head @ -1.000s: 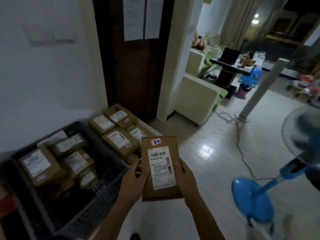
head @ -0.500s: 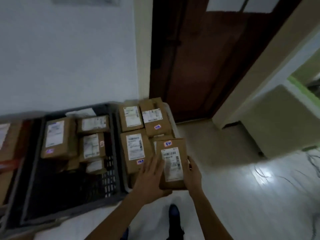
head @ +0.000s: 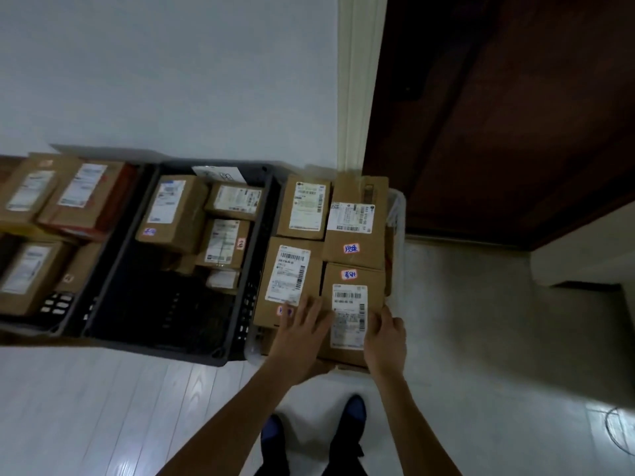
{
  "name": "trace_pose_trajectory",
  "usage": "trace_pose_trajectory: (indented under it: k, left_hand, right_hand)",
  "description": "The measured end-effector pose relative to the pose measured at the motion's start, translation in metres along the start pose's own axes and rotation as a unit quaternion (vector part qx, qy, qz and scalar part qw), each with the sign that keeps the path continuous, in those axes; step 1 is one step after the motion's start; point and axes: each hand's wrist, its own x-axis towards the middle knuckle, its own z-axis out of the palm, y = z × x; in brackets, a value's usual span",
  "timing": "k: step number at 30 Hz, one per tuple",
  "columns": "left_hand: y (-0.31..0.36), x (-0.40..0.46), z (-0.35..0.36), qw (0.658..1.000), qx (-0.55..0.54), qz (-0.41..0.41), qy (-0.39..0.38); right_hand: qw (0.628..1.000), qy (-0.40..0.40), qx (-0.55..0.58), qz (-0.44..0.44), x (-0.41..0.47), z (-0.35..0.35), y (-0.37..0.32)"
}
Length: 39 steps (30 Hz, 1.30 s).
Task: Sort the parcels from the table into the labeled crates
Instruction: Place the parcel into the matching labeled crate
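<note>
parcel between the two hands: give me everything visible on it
The parcel is a brown cardboard box lying flat, label up, at the near right corner of the white crate. It bears a white barcoded shipping label and a small handwritten sticker near its far edge. The left hand lies on its left edge; the right hand grips its right side. Other boxes sit beside it.

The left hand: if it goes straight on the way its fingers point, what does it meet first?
The left hand lies with straight fingers pointing up the image over the front-left parcel. Going on, it would probably slide along that parcel's white label first; its height above the label is unclear.
</note>
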Motion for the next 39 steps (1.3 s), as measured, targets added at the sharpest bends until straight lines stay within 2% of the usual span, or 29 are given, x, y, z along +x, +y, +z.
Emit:
trace_pose_trajectory:
  k: [7, 12, 15, 18, 21, 25, 30, 34, 36, 39]
  left_hand:
    - [0.002, -0.001, -0.003, 1.000, -0.012, -0.005, -0.021]
    - [-0.007, -0.005, -0.011, 0.999, -0.037, 0.021, -0.027]
    - [-0.023, -0.015, -0.028, 0.996, -0.084, 0.007, -0.002]
    - [-0.059, -0.027, -0.054, 0.994, -0.093, -0.035, 0.036]
    - [-0.111, -0.054, -0.098, 0.987, -0.123, -0.051, 0.092]
    - [-0.205, -0.111, -0.172, 0.979, -0.096, -0.068, 0.167]
    - [-0.311, -0.202, -0.270, 0.947, -0.092, -0.160, 0.264]
    - [-0.390, -0.285, -0.327, 0.916, -0.057, -0.242, 0.314]
    - [-0.415, -0.311, -0.352, 0.905, -0.050, -0.262, 0.332]
    - [-0.460, -0.371, -0.378, 0.873, -0.023, -0.324, 0.364]
  right_hand:
    - [0.996, -0.032, -0.076, -0.020, 0.007, -0.005, -0.002]
    - [0.969, -0.061, -0.241, -0.006, 0.012, -0.023, -0.020]
    - [0.952, -0.018, -0.304, -0.001, 0.005, -0.037, -0.048]
    - [0.961, 0.020, -0.263, -0.078, -0.006, -0.043, -0.094]
    - [0.953, -0.021, -0.248, -0.175, -0.023, -0.044, -0.168]
    - [0.912, -0.069, -0.290, -0.281, -0.070, -0.028, -0.297]
    - [0.876, -0.035, -0.292, -0.382, -0.140, -0.003, -0.459]
    - [0.823, 0.005, -0.299, -0.482, -0.201, 0.014, -0.583]
    - [0.812, 0.017, -0.290, -0.506, -0.221, 0.015, -0.627]
    - [0.774, 0.024, -0.269, -0.572, -0.261, 0.034, -0.696]
